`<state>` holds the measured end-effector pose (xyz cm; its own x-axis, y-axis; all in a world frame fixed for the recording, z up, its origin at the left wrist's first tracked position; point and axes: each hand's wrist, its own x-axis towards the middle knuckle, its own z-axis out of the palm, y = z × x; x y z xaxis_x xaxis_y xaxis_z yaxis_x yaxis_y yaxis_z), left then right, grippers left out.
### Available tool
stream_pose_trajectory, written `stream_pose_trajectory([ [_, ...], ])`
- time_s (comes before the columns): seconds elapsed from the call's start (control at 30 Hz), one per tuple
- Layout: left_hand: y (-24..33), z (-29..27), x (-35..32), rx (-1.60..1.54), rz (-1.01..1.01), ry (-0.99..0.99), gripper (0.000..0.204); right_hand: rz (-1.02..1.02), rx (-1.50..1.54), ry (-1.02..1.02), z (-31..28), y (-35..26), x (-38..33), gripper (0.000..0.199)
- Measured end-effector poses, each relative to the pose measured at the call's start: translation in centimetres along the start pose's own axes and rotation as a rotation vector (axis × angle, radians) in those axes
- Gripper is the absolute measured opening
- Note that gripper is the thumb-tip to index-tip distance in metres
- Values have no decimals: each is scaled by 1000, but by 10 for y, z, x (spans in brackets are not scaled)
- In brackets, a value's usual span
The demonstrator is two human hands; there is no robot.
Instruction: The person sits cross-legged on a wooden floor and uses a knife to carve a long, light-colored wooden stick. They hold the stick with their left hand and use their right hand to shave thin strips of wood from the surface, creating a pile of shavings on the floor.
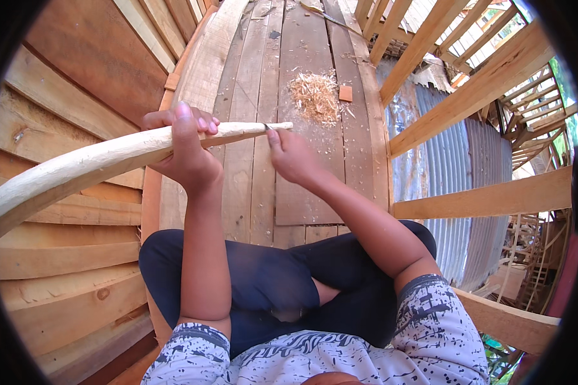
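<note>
A long, pale, curved wooden pole (77, 157) runs from the left edge across in front of me, thinning toward its right tip. My left hand (189, 151) is wrapped around it near the thinner part, thumb over the top and fingers curled behind. At the narrow end, my right hand (293, 156) is closed with its thumb against the pole. A small dark sliver of something shows between that hand and the wood; its kind is hidden by the fingers.
Wood shavings (316, 96) lie heaped on the plank floor (308, 199) beyond the tip, beside a small orange-brown block (345, 94). A board wall (70, 256) rises on the left. Timber rails (481, 194) and corrugated metal sheets (449, 237) stand to the right.
</note>
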<state>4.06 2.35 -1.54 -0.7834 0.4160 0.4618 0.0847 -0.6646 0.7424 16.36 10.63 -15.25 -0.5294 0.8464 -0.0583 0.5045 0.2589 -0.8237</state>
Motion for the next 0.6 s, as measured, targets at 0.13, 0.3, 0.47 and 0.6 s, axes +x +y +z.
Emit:
stream_pose_trajectory([
  [0.13,0,3,2,-19,-7,-7,20,-178,110,21,-4,24,1,45],
  [0.3,-1,1,3,-56,-69,-33,19,21,-132,36,-6,67,19,41],
  [0.47,-4,-2,3,-65,-24,-31,19,-206,76,-17,-12,4,0,45],
  [0.6,-11,-8,2,-165,-40,-137,17,140,-145,-6,-9,63,14,45],
])
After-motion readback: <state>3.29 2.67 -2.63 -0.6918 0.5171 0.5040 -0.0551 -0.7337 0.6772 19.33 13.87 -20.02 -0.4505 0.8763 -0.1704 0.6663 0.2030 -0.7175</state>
